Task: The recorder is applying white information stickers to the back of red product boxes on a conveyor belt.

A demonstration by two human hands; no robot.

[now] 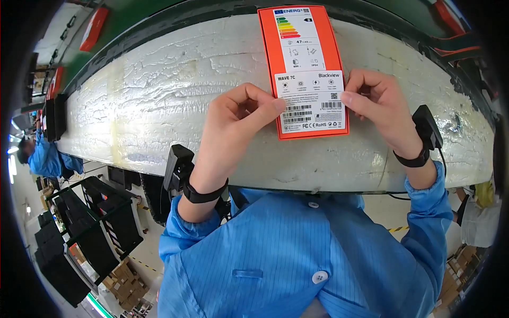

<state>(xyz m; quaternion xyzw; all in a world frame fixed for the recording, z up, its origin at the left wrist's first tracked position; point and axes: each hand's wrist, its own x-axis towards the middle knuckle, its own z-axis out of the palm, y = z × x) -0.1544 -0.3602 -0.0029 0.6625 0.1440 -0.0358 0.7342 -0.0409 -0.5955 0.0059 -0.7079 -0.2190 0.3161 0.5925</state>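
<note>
A flat orange-red carton [306,42] lies on the table in front of me, its printed face up. An energy-rating label with coloured bars [297,40] covers its far half. Across the near half is a white sticker [313,100] with barcodes and small icons. My left hand [236,122] is closed at the carton's left side, thumb tip on the sticker's left edge. On the opposite side my right hand [379,108] is also closed, its thumb at the sticker's right edge. The curled fingertips are partly hidden. Whether the sticker lies fully flat I cannot tell.
The pale table top [175,85] has a wrinkled, film-like covering. Black devices on straps sit at my left wrist [180,167] and right wrist [428,127]. At the left stand black crates on a rack [90,222] and a person in blue [45,156]. Another orange-red box [94,29] lies beyond the table.
</note>
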